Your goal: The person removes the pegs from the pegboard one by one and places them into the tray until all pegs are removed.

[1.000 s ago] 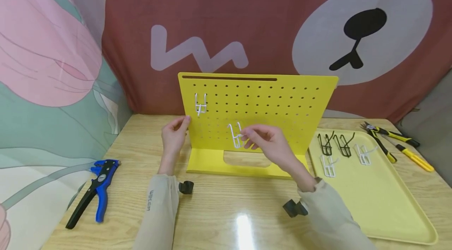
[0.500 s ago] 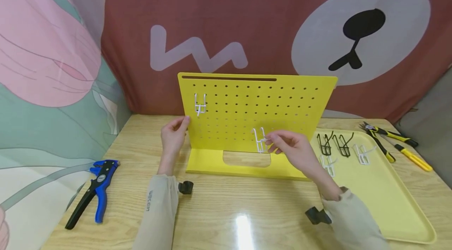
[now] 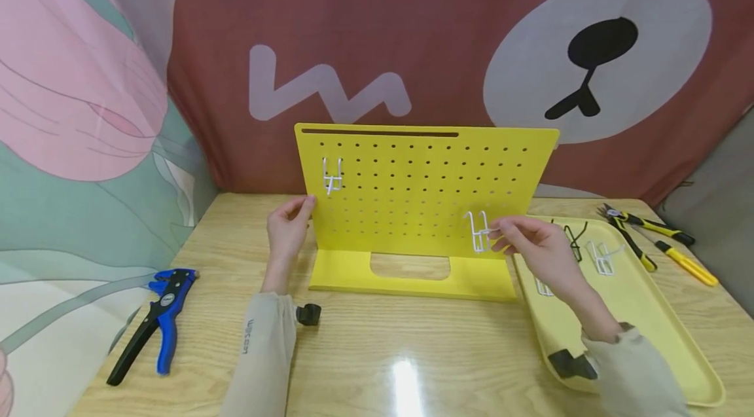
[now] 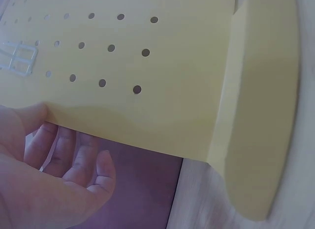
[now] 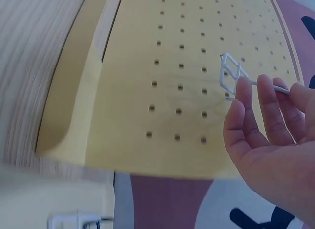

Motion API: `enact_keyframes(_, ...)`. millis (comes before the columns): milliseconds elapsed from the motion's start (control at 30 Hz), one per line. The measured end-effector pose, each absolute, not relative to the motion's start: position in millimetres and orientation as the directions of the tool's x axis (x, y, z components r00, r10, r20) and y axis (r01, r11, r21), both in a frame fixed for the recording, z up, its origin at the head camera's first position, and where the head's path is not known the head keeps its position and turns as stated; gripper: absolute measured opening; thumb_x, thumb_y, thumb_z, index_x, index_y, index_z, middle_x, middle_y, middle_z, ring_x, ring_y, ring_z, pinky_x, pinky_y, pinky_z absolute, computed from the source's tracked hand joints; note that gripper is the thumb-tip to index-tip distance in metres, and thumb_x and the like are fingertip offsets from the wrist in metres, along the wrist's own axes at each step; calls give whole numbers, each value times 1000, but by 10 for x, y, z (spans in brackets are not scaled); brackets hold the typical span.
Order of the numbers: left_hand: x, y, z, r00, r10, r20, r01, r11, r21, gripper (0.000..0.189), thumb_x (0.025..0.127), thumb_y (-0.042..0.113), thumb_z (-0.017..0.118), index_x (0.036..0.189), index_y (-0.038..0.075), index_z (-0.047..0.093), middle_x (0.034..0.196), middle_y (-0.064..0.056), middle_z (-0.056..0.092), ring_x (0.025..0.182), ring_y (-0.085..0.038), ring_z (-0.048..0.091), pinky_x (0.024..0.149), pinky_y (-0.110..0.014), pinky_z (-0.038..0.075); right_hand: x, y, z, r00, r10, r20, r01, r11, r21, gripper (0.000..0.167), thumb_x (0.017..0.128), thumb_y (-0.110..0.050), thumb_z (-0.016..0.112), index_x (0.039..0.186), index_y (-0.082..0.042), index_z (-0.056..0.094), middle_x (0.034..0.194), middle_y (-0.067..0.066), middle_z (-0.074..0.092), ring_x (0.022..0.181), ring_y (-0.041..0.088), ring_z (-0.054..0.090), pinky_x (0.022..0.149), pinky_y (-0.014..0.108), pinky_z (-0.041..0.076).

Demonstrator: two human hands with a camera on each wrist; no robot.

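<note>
A yellow pegboard [image 3: 400, 207] stands upright on its base. My left hand [image 3: 288, 230] grips its left edge; in the left wrist view the thumb lies on the front and the fingers reach behind. My right hand [image 3: 538, 250] pinches a white wire hook [image 3: 480, 232] by its prong, in front of the board's lower right. In the right wrist view this hook [image 5: 239, 71] shows its frame facing the holes; whether it touches the board I cannot tell. Another white hook [image 3: 332, 177] hangs at the board's upper left.
A pale yellow tray [image 3: 636, 332] at the right holds white hooks [image 3: 603, 260] and a black hook [image 3: 574, 245], partly behind my right hand. Beyond lie cutting pliers [image 3: 654, 227] and a yellow-handled tool [image 3: 686, 263]. Blue-and-black wire strippers [image 3: 167, 302] lie at the left.
My right hand has carried the white hook rightward along the board, from its lower middle to its lower right. My left hand stays on the left edge.
</note>
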State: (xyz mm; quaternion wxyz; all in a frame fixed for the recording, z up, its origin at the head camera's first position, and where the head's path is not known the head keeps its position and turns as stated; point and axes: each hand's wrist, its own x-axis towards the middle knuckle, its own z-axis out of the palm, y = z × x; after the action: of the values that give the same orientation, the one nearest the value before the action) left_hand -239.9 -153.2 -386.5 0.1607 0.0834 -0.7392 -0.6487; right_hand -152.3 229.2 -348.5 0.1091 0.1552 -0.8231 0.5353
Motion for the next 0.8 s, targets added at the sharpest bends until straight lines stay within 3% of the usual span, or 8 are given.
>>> enact_keyframes(167, -2391, -1538, -3869, -939, -322, 120, 78, 141, 987, 33, 93, 29, 65, 110, 1, 70, 103, -13, 67, 82, -13, 59, 77, -34, 50, -1493, 2491, -3469, -930, -122, 347, -365, 419, -831, 24, 100, -10, 51, 108, 8, 64, 88, 4, 71, 75, 12, 67, 64, 23, 54)
enact_keyframes(400, -2387, -1537, -3870, -939, -325, 109, 67, 137, 988, 34, 92, 30, 65, 111, 2, 70, 104, -12, 67, 84, -15, 60, 69, -22, 48, -1433, 2804, -3459, -932, -72, 356, -347, 467, -813, 21, 99, -8, 53, 108, 5, 65, 87, -8, 71, 75, 6, 66, 63, 19, 53)
enact_keyframes(533, -2389, -1537, -3879, -939, -328, 102, 60, 137, 989, 34, 92, 31, 65, 111, 2, 70, 104, -12, 67, 83, -14, 59, 71, -25, 49, -1396, 3018, -3463, -933, -32, 359, -327, 492, -807, 19, 99, -7, 53, 109, 1, 66, 90, -13, 70, 75, 4, 66, 62, 17, 52)
enact_keyframes(800, -2395, -1535, -3866, -943, -315, 103, 65, 128, 990, 36, 92, 32, 65, 112, 2, 69, 108, -12, 66, 84, -11, 59, 78, -34, 50, -1310, 3446, -3446, -930, 34, 367, -302, 500, -812, 20, 98, -4, 53, 110, 0, 68, 85, -11, 71, 72, 3, 67, 60, 17, 52)
